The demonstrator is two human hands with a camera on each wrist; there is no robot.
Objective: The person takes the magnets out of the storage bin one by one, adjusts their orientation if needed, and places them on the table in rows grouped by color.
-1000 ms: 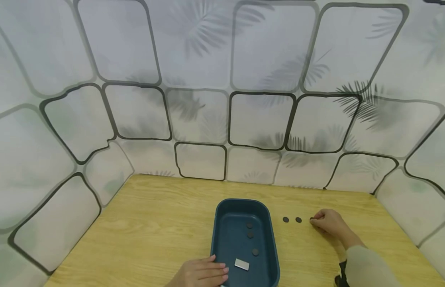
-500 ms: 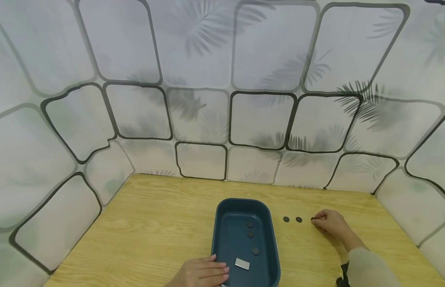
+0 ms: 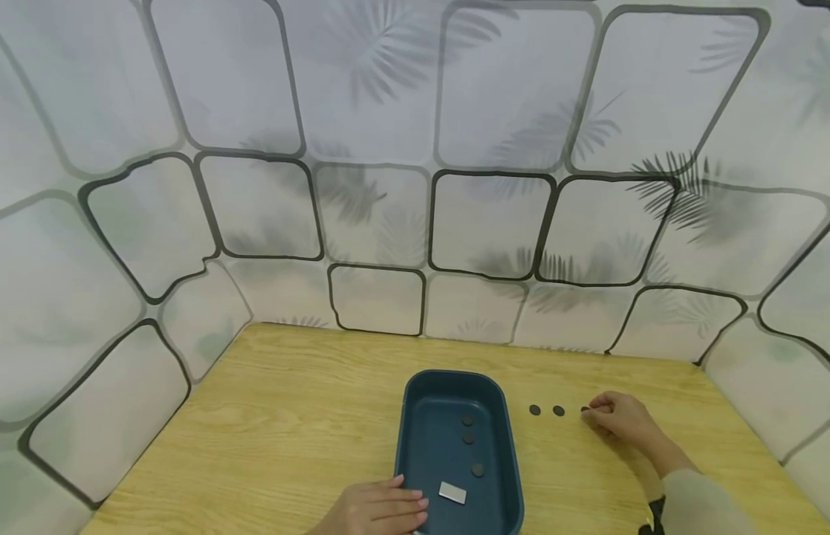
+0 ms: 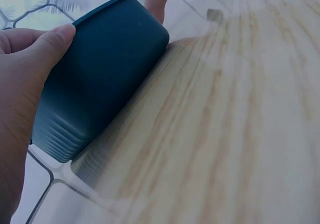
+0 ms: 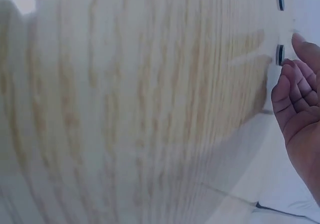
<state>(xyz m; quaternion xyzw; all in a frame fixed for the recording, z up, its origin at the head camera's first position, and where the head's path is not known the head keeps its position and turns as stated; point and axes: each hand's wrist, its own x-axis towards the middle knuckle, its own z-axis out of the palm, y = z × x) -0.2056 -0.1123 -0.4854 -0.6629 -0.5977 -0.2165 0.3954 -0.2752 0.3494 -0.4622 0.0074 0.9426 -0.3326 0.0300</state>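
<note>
A dark blue rectangular tray (image 3: pixel 403 446) stands on the table. My left hand (image 3: pixel 377 509) holds its near left side, fingers over the rim; in the left wrist view the thumb (image 4: pixel 62 34) lies against the rim's outer edge. Inside lie three small dark round discs (image 3: pixel 478 470) and a silvery rectangular block (image 3: pixel 452 493). To the tray's right, two similar discs (image 3: pixel 558 410) lie in a row. A third disc (image 3: pixel 585 409) is at the fingertips of my right hand (image 3: pixel 622 420). In the right wrist view thumb and fingers stand apart beside a disc (image 5: pixel 280 55).
The wood-grain table (image 3: pixel 287 416) meets a pale patterned wall covering (image 3: pixel 368 297) at the back and both sides. A dark strap with a device (image 3: pixel 655 514) is on the right wrist, near the sleeve (image 3: pixel 702 505).
The right fingertips have shifted slightly right, and thumb and finger have loosened from the third disc, which now shows more beside them. The left hand and tray have hardly moved.
</note>
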